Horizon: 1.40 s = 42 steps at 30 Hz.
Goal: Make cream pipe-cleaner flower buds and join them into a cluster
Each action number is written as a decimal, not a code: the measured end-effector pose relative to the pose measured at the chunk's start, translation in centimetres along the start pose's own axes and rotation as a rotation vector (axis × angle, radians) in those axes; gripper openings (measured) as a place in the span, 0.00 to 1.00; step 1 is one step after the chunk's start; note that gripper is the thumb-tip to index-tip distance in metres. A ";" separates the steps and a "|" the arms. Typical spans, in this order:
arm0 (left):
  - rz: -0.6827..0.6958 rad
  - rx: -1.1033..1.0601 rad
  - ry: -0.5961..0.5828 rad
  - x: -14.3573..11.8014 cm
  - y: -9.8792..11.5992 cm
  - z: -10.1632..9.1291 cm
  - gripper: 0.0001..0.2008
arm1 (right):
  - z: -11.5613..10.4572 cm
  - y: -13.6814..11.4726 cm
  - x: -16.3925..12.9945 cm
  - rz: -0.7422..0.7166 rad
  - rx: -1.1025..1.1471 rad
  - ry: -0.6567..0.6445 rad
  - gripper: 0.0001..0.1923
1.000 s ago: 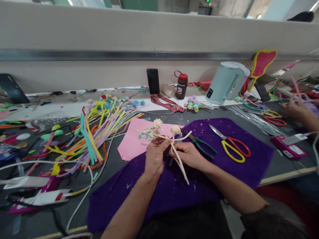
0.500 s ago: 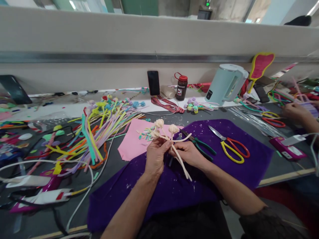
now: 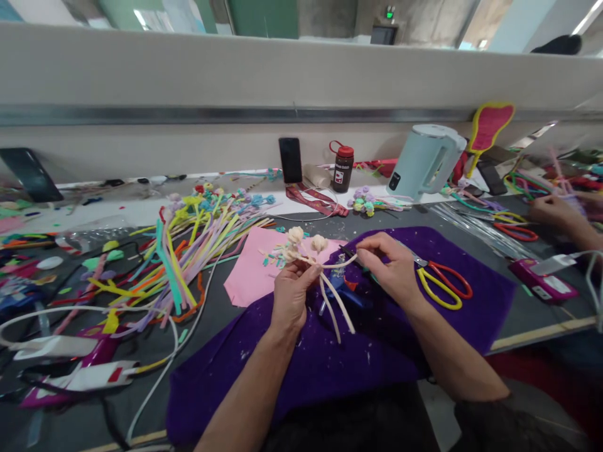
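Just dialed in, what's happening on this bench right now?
A person sits at a craft bench over a purple cloth. Their left hand grips a bunch of cream pipe-cleaner stems with small rolled buds at the top. Their right hand pinches the end of one stem out to the side. Red-and-yellow scissors lie beside it, and loose coloured pipe cleaners are piled on the left.

I see my own two arms reaching in from the bottom edge, both forearms bare with no watch, ring or glove showing. My left hand (image 3: 291,295) and right hand (image 3: 391,270) are bare as well. A dark sleeve (image 3: 509,420) is pushed up near my right elbow, and dark clothing covers my lap at the bottom centre.
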<state>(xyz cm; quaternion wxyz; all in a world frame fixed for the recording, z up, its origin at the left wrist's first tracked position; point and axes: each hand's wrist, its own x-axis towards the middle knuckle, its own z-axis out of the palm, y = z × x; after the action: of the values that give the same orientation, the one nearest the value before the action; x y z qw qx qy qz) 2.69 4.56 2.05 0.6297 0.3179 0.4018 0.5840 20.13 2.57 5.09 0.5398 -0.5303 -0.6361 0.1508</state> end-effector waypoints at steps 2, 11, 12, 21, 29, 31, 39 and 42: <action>-0.037 -0.008 -0.031 -0.1 0.1 0.1 0.11 | -0.3 -0.1 1.4 -0.016 0.006 -0.150 0.08; -0.184 -0.008 -0.118 -0.1 0.4 -0.1 0.11 | 1.2 3.6 4.0 0.427 0.595 -0.627 0.15; -0.195 0.001 -0.131 -0.1 0.4 -0.1 0.11 | 1.3 3.8 3.8 0.448 0.631 -0.631 0.15; -0.226 0.063 -0.143 -0.3 0.3 0.2 0.12 | 1.8 3.8 2.9 0.473 0.684 -0.641 0.13; -0.196 0.078 -0.108 -0.2 0.1 0.1 0.12 | 1.2 4.5 3.0 0.450 0.630 -0.533 0.08; -0.194 0.081 -0.094 -0.1 0.1 0.1 0.12 | 0.7 5.0 3.3 0.466 0.593 -0.508 0.07; -0.165 0.041 -0.066 0.1 0.5 0.0 0.11 | 0.3 6.8 4.1 0.406 0.455 -0.341 0.08; -0.134 0.036 -0.060 0.4 0.5 -0.2 0.11 | 0.1 7.0 4.2 0.314 0.328 -0.328 0.08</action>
<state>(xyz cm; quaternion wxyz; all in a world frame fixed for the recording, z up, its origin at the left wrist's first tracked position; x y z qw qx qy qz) 2.22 4.95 2.35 0.6733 0.3190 0.4134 0.5235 24.24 8.86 1.85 0.4784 -0.4966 -0.5920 0.4173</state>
